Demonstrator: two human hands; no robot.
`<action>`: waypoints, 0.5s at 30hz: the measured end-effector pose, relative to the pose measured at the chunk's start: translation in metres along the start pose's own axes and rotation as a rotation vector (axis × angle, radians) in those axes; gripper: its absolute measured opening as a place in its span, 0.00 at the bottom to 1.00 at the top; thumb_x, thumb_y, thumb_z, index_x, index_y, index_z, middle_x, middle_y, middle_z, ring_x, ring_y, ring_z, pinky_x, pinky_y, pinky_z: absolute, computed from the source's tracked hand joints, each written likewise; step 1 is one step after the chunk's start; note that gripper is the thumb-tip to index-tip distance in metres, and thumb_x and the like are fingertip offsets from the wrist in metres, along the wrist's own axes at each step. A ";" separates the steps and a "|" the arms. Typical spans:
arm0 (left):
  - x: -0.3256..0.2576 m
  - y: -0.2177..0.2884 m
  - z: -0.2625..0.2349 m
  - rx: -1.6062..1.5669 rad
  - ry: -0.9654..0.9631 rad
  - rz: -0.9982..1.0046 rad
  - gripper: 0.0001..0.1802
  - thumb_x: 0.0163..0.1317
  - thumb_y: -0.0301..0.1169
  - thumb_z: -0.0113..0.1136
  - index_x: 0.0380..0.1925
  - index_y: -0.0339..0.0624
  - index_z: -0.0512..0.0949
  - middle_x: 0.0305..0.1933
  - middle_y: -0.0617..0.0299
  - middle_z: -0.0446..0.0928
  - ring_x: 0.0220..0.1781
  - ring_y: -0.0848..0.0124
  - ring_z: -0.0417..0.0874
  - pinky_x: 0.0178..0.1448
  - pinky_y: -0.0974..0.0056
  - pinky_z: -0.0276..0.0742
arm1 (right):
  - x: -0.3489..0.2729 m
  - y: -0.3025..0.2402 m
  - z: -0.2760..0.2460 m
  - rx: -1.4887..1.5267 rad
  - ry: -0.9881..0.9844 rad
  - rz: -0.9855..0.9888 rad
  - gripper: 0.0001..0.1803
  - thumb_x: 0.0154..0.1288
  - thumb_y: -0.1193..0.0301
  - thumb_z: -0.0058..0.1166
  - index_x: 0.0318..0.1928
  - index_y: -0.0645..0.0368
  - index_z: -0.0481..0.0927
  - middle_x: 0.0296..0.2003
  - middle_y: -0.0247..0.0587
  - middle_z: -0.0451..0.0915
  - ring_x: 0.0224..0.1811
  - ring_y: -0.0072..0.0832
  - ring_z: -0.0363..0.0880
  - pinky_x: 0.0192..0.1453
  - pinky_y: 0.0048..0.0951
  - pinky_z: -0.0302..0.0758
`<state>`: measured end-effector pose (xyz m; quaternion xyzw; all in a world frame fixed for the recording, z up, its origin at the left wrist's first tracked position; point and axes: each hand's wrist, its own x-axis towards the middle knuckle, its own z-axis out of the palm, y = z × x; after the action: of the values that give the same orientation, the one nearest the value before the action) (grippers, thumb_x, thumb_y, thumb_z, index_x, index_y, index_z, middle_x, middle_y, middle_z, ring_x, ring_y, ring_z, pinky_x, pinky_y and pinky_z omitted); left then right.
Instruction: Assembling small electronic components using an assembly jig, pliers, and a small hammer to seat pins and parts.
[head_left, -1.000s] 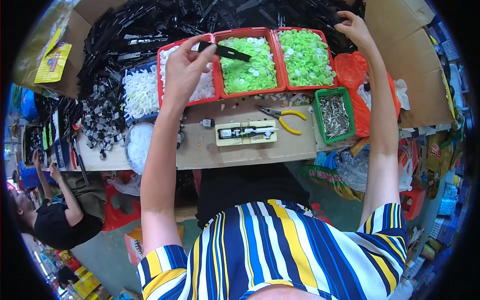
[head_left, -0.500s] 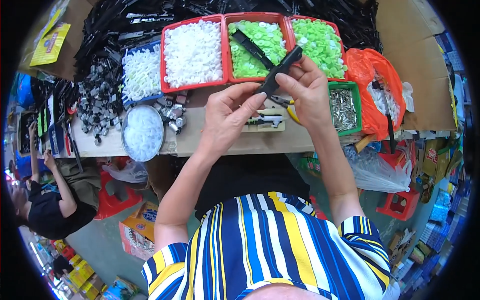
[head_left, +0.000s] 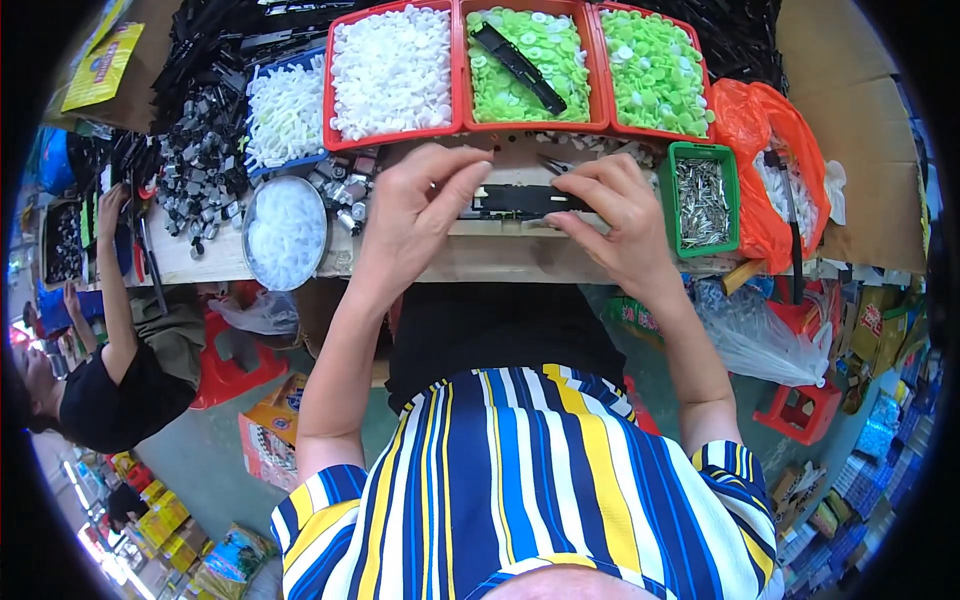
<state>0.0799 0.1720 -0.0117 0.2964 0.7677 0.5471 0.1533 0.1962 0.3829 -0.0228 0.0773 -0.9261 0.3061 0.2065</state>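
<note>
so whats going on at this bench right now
A person in a striped shirt holds a long black strip flat on a pale block at the bench edge, left hand at one end and right hand at the other. Behind it sit red trays: one of white caps and two of green caps, with another black strip lying in the middle tray. A green bin of metal pins is by the right hand. Another person works at the far left.

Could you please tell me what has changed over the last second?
Both hands came down from the trays: the left hand and right hand now press the black strip on the workbench fixture. Another black strip and the red trays stayed put.
</note>
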 end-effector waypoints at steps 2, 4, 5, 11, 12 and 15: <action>-0.006 0.000 -0.006 0.238 0.151 0.098 0.13 0.68 0.29 0.62 0.46 0.31 0.82 0.40 0.57 0.81 0.40 0.71 0.80 0.45 0.69 0.74 | -0.003 -0.001 0.008 0.016 -0.006 0.036 0.17 0.52 0.69 0.70 0.42 0.60 0.83 0.39 0.42 0.79 0.43 0.40 0.76 0.46 0.40 0.73; -0.012 -0.006 -0.011 0.378 0.235 0.147 0.11 0.66 0.27 0.63 0.44 0.31 0.83 0.40 0.55 0.81 0.41 0.68 0.82 0.46 0.68 0.75 | -0.004 0.000 0.015 0.045 -0.042 0.053 0.16 0.53 0.68 0.69 0.41 0.60 0.83 0.36 0.42 0.77 0.42 0.41 0.75 0.44 0.39 0.72; -0.015 -0.008 -0.013 0.381 0.239 0.142 0.11 0.66 0.27 0.63 0.44 0.31 0.83 0.40 0.55 0.81 0.41 0.68 0.82 0.46 0.68 0.75 | -0.003 -0.001 0.018 0.050 -0.045 0.049 0.16 0.53 0.68 0.69 0.41 0.60 0.83 0.36 0.42 0.77 0.42 0.41 0.75 0.44 0.39 0.72; -0.026 -0.017 -0.014 0.363 0.267 0.120 0.12 0.62 0.31 0.66 0.41 0.35 0.84 0.38 0.53 0.81 0.41 0.57 0.81 0.46 0.58 0.75 | 0.000 -0.002 0.026 -0.013 -0.110 0.061 0.16 0.54 0.67 0.69 0.41 0.61 0.83 0.36 0.43 0.77 0.40 0.40 0.75 0.43 0.38 0.71; -0.026 -0.018 -0.014 0.368 0.267 0.129 0.12 0.61 0.31 0.67 0.41 0.35 0.84 0.38 0.53 0.81 0.41 0.57 0.81 0.47 0.58 0.75 | 0.001 -0.003 0.025 -0.021 -0.111 0.062 0.16 0.55 0.67 0.69 0.42 0.61 0.83 0.36 0.43 0.77 0.40 0.40 0.75 0.42 0.38 0.71; -0.028 -0.020 -0.010 0.380 0.267 0.153 0.11 0.60 0.30 0.67 0.40 0.35 0.84 0.38 0.53 0.81 0.43 0.56 0.80 0.48 0.57 0.74 | 0.002 -0.003 0.026 -0.050 -0.121 0.054 0.16 0.54 0.67 0.69 0.42 0.61 0.83 0.36 0.42 0.77 0.40 0.40 0.75 0.42 0.39 0.72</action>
<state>0.0904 0.1424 -0.0287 0.3020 0.8457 0.4371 -0.0499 0.1859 0.3648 -0.0395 0.0657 -0.9461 0.2828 0.1437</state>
